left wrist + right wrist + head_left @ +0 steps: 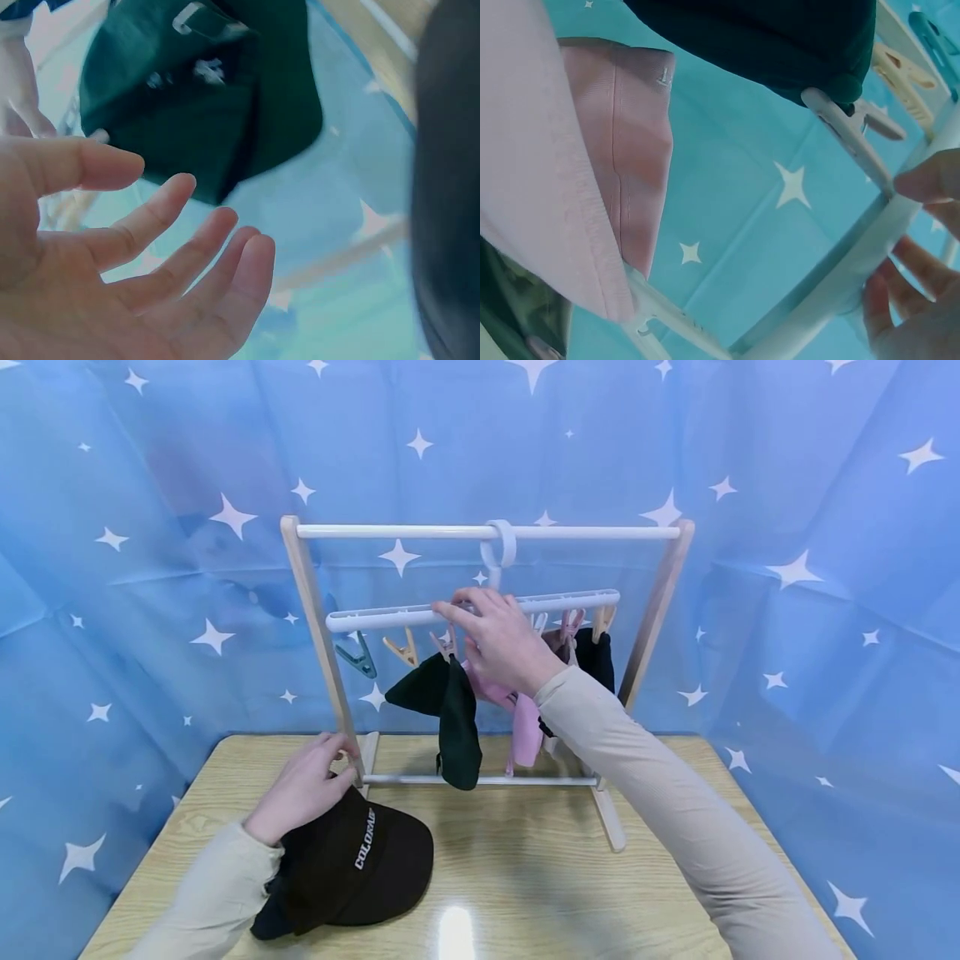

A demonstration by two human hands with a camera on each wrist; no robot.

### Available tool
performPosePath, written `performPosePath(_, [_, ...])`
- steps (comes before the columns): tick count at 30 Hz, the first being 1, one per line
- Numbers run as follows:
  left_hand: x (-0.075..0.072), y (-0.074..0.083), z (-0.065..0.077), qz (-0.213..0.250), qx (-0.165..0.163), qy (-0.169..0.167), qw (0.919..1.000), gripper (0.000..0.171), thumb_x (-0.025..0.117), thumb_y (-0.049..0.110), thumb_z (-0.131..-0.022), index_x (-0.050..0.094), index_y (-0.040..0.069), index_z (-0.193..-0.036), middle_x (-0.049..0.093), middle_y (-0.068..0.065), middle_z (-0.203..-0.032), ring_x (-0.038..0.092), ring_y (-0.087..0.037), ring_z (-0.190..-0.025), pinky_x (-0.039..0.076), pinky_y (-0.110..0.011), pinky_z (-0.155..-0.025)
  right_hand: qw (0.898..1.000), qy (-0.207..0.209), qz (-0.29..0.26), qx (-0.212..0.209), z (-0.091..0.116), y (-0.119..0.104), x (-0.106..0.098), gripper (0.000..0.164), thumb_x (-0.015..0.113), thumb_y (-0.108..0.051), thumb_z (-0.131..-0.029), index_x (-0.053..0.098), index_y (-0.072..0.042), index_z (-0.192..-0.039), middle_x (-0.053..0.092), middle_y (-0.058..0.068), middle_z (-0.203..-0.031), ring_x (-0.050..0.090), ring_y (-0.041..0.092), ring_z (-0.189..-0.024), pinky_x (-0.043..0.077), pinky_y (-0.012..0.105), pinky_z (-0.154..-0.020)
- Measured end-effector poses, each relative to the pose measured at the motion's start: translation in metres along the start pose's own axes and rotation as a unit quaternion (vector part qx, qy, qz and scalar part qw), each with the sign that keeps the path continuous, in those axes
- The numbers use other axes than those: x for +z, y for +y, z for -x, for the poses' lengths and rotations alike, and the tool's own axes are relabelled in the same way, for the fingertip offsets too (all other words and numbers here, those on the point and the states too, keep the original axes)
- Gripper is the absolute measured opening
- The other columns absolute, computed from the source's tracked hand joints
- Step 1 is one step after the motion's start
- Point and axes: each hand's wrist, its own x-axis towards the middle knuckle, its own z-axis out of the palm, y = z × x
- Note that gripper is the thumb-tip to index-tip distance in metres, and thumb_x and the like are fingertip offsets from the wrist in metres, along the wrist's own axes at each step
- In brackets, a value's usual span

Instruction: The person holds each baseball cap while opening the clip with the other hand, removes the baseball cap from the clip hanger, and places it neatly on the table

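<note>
My right hand [504,639] grips the bar of a white clip hanger [390,617], thumb and fingers around it in the right wrist view. The hanger hooks over a rack's top rail, its left end tilted lower. A dark green cap [459,727] hangs from a pink clothespin [445,644], just left of the right hand. Behind the right arm hang a pink cap [527,731] and a black cap [596,656]. My left hand [303,787], fingers loosely bent and holding nothing, is above a black cap [352,860] lettered "COLORADO" on the table.
A rack with wooden legs and a white top rail [390,532] stands on the wood-grain table [525,893]. A teal clothespin [358,656] and an orange clothespin [402,647] hang without caps at the hanger's left. A blue star-patterned curtain [187,568] surrounds the table.
</note>
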Motion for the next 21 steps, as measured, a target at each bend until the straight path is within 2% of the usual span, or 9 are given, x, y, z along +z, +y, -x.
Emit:
performPosePath(6, [0.009,0.024,-0.025,0.040,0.019,-0.047,0.9979,0.016,0.053,0.012,-0.086,0.056,0.008,-0.101,0.057,-0.008,-0.102,0.056,-0.024,-0.089,0.045,-0.038,-0.071,1.000,-0.002,0.007,0.002,0.001,0.000,0.001,0.050,0.051,0.000,-0.081,0.049,-0.017,-0.128,0.047,0.007,-0.117,0.043,0.024,-0.106,0.031,0.038,-0.079])
performPosePath(13, [0.018,0.054,-0.057,0.080,0.030,-0.055,0.9949,0.032,0.053,0.027,-0.090,0.054,0.004,-0.112,0.058,-0.010,-0.108,0.058,-0.021,-0.089,0.046,-0.036,-0.075,1.000,-0.001,0.010,0.000,0.002,0.001,0.000,0.049,0.052,-0.001,-0.082,0.049,-0.017,-0.128,0.046,0.009,-0.119,0.042,0.025,-0.109,0.032,0.040,-0.080])
performPosePath(18, [0.023,0.068,-0.079,0.098,0.020,-0.059,0.9932,0.040,0.050,0.037,-0.090,0.052,0.005,-0.114,0.060,-0.007,-0.100,0.059,-0.015,-0.085,0.046,-0.032,-0.072,1.000,0.001,0.004,0.002,0.003,-0.001,0.000,0.049,0.051,0.000,-0.082,0.049,-0.016,-0.128,0.046,0.009,-0.119,0.040,0.027,-0.111,0.032,0.041,-0.083])
performPosePath(21, [0.025,0.074,-0.090,0.101,-0.001,-0.067,0.9926,0.041,0.050,0.041,-0.089,0.051,0.007,-0.112,0.060,-0.003,-0.092,0.058,-0.014,-0.077,0.046,-0.031,-0.065,1.000,0.005,0.000,0.001,0.003,-0.001,0.000,0.050,0.053,0.000,-0.081,0.050,-0.016,-0.128,0.047,0.009,-0.119,0.041,0.028,-0.111,0.033,0.042,-0.084])
